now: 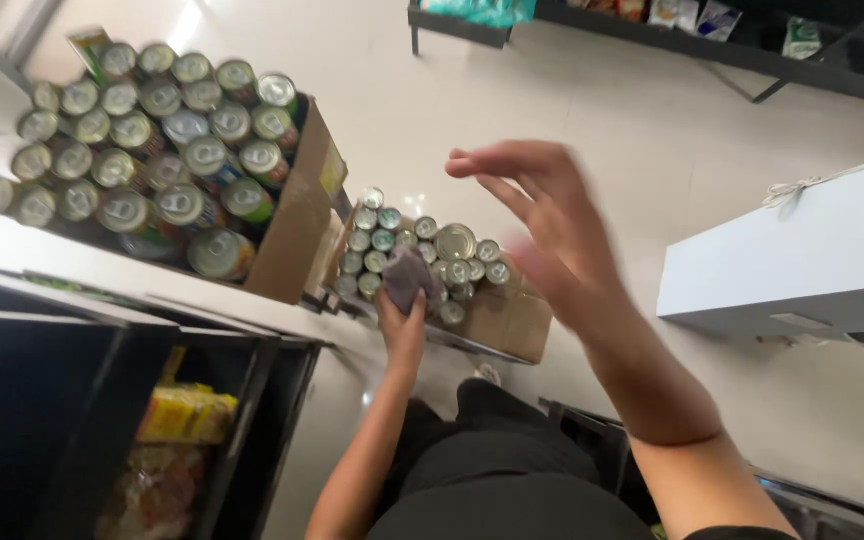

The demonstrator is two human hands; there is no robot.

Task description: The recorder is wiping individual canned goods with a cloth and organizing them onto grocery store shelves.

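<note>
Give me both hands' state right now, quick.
Left hand: closed on a grey cloth, above the cans.
Right hand: open, empty, raised, blurred.

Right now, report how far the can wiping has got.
Done: cannot tell; no can looks visibly cleaner. In hand: the left hand presses a crumpled grey cloth onto the small silver-topped cans in the lower cardboard box; the right hand hangs open, empty. Left: the larger boxed cans sit untouched.

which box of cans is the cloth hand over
The smaller, lower cardboard box of cans on the floor; the left hand holds a grey cloth above it, not the larger box.
</note>
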